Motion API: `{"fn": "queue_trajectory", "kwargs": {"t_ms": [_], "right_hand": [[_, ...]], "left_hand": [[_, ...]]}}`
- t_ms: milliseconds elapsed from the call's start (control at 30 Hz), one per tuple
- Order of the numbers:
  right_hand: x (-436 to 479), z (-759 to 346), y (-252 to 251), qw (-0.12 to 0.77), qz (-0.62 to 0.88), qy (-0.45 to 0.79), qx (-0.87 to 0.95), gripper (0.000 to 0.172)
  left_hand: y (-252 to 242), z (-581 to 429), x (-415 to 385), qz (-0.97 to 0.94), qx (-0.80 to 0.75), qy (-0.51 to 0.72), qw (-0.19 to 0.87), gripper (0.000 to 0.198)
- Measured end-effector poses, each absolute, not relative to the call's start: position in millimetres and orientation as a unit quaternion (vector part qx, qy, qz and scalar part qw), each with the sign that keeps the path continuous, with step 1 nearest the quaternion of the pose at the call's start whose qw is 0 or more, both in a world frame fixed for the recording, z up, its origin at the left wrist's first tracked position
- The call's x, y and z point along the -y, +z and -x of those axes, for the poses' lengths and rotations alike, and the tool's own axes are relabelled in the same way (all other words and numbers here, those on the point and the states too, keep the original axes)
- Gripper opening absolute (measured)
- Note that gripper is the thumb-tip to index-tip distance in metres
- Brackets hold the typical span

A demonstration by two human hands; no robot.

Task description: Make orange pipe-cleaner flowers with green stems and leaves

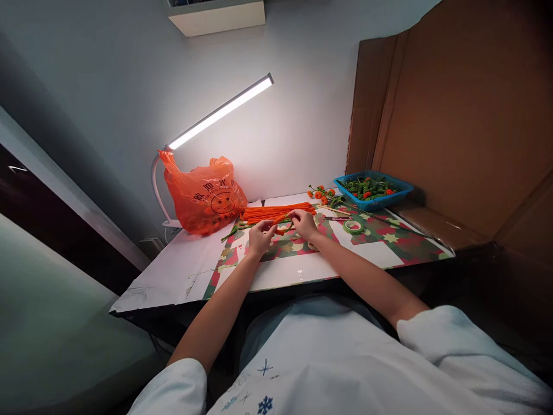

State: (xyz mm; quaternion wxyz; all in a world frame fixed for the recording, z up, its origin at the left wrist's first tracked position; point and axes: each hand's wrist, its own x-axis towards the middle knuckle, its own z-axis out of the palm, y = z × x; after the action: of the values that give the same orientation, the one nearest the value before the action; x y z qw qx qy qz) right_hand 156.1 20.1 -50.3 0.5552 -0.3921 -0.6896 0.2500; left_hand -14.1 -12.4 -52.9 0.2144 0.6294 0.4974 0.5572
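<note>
Over the near middle of the table, my left hand (261,236) is closed on one end of an orange pipe cleaner (280,219) that looks coiled. My right hand (303,223) pinches its other end, close to the left one. A green stretch hangs just under the fingers, and I cannot tell whether it belongs to the same piece. Directly behind my hands lies a bundle of straight orange pipe cleaners (276,211). Green stems (235,229) lie to the left of my left hand. A roll of green tape (353,227) rests to the right of my right hand.
Orange pompom flowers (322,195) lie at the back, beside a blue basket (406,187) of green stems. An orange plastic bag (203,199) stands at the left, under a lit lamp (222,111). Tall cardboard (458,115) borders the right side. Patterned paper (410,245) covers part of the table.
</note>
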Motion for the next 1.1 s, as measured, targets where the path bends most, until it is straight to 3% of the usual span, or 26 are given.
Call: {"fn": "queue_trajectory", "kwargs": {"t_ms": [633, 900, 1100], "right_hand": [[-26, -155, -55, 0.558, 0.420, 0.315, 0.643, 0.017], [-30, -157, -55, 0.549, 0.444, 0.321, 0.631, 0.017], [-31, -158, -55, 0.561, 0.432, 0.318, 0.630, 0.015]], "left_hand": [[-52, 12, 13, -0.592, -0.474, 0.593, 0.270, 0.035], [-42, 15, 14, -0.483, -0.454, 0.578, 0.476, 0.026], [-43, 15, 13, -0.490, -0.447, 0.550, 0.508, 0.030]]}}
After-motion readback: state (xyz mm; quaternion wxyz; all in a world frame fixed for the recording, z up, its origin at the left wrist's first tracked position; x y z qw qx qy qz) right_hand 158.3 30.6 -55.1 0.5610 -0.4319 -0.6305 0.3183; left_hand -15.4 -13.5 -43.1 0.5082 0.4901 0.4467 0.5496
